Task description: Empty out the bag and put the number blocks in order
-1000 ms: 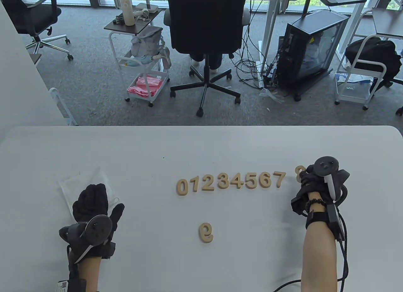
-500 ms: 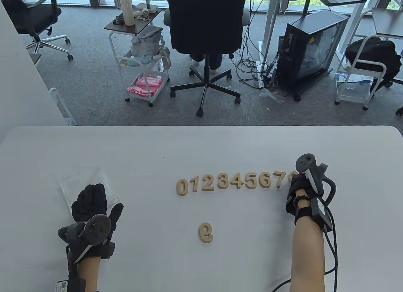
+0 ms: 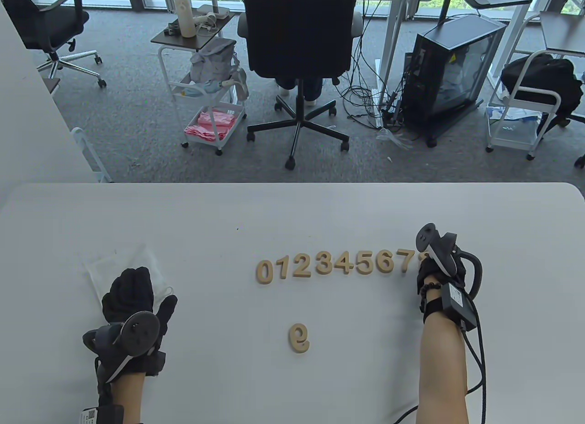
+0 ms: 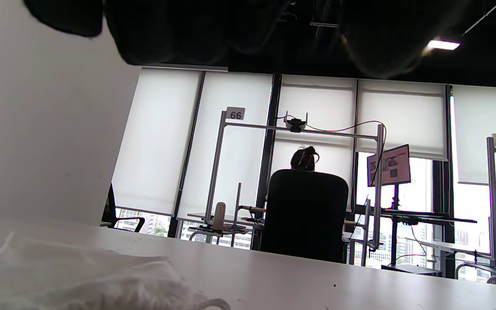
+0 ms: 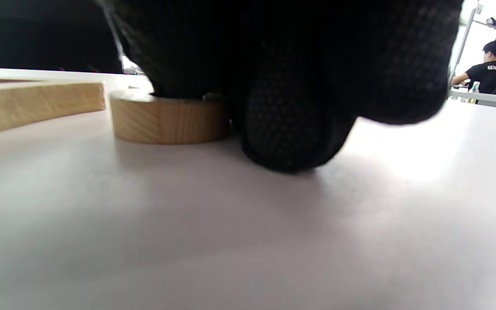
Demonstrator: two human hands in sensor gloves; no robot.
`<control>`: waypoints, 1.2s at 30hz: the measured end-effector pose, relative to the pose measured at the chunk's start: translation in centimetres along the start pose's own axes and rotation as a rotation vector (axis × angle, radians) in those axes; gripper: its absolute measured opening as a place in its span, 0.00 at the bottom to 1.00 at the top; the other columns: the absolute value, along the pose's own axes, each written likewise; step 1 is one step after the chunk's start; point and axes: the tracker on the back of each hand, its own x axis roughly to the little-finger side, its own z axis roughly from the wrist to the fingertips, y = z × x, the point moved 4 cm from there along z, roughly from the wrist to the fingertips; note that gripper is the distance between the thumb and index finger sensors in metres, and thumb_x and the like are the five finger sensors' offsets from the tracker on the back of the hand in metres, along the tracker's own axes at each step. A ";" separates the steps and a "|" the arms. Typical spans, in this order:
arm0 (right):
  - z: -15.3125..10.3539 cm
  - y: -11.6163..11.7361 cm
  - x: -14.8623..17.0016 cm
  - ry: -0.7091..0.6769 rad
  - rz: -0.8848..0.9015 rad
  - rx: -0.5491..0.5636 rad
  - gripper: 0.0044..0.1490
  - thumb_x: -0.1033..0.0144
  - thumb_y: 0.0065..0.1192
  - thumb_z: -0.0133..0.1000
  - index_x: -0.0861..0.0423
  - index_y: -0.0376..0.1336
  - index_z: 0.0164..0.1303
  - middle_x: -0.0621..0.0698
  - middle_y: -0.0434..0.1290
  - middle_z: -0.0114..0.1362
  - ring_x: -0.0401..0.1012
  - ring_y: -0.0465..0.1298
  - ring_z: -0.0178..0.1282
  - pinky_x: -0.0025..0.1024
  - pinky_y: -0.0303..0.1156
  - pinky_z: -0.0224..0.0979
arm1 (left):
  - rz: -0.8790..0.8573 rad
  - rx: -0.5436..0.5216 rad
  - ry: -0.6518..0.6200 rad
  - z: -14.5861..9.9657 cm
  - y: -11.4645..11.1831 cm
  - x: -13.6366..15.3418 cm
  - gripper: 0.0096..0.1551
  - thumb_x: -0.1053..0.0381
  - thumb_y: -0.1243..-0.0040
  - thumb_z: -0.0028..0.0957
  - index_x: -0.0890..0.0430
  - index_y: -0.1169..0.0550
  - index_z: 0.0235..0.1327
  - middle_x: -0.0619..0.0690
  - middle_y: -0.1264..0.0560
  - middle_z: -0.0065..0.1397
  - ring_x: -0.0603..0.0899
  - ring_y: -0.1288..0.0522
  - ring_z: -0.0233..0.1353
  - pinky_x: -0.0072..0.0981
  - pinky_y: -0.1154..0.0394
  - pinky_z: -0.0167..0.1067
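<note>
While the right hand [image 3: 441, 277] sits at the right end of the number row in the table view, its fingers bear on a rounded wooden block [image 5: 168, 116], which the right wrist view shows lying flat on the table [image 3: 292, 213] with a gloved fingertip [image 5: 291, 133] touching its right side and more of the glove over its top. Whether the fingers pinch this block or only press and slide it cannot be told; the hand hides nearly all of it from above. By its place just right of the 7 block [image 3: 406, 259], it is probably the 8. The straight-edged block [image 5: 37, 103] at the left of the wrist view lies just beside it, a narrow gap between them.

The row of blocks 0 to 7 [image 3: 336, 264] runs left to right across the middle of the frame, so the slot for the next digit lies just right of the right hand's block.

The 9 block [image 3: 299, 338] lies alone, lower centre of the frame, below the row and turned upside down. It lies down and left of the right hand, and between the two hands; the right hand looks the better placed to carry it to the row's right end.

The left hand [image 3: 132, 305] rests with relaxed fingers on the empty white bag [image 3: 98, 266] at lower left, holding nothing else.
</note>
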 end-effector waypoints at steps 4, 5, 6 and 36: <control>0.0 0.0 0.2 -0.002 0.004 -0.006 0.26 0.62 0.70 0.53 0.62 0.75 0.57 0.56 0.84 0.51 0.42 0.88 0.38 0.34 0.89 0.42 | 0.003 0.000 -0.001 0.0 0.0 0.0 0.51 0.36 0.41 0.53 0.66 0.37 0.80 0.72 0.39 0.80 0.80 0.33 0.76 0.78 0.37 0.68; 0.0 0.0 0.3 -0.005 -0.001 -0.007 0.27 0.62 0.70 0.53 0.62 0.74 0.58 0.56 0.84 0.51 0.41 0.89 0.38 0.34 0.89 0.42 | -0.001 -0.001 0.000 0.0 0.0 0.0 0.51 0.36 0.41 0.53 0.66 0.37 0.80 0.72 0.40 0.80 0.80 0.33 0.76 0.78 0.38 0.68; 0.0 -0.1 0.4 -0.001 0.004 -0.013 0.27 0.61 0.69 0.54 0.63 0.74 0.59 0.57 0.84 0.52 0.42 0.89 0.39 0.34 0.89 0.42 | -0.001 -0.001 0.000 0.0 0.0 0.0 0.51 0.36 0.41 0.53 0.66 0.37 0.80 0.72 0.40 0.80 0.80 0.33 0.76 0.78 0.37 0.68; -20.6 -10.7 -7.0 -0.566 0.276 0.109 0.44 0.51 0.60 0.58 0.60 0.57 0.81 0.72 0.63 0.78 0.67 0.74 0.69 0.63 0.74 0.68 | -0.031 0.010 -0.125 -0.3 -0.7 -2.7 0.51 0.36 0.41 0.53 0.66 0.37 0.80 0.71 0.40 0.80 0.80 0.34 0.77 0.78 0.38 0.68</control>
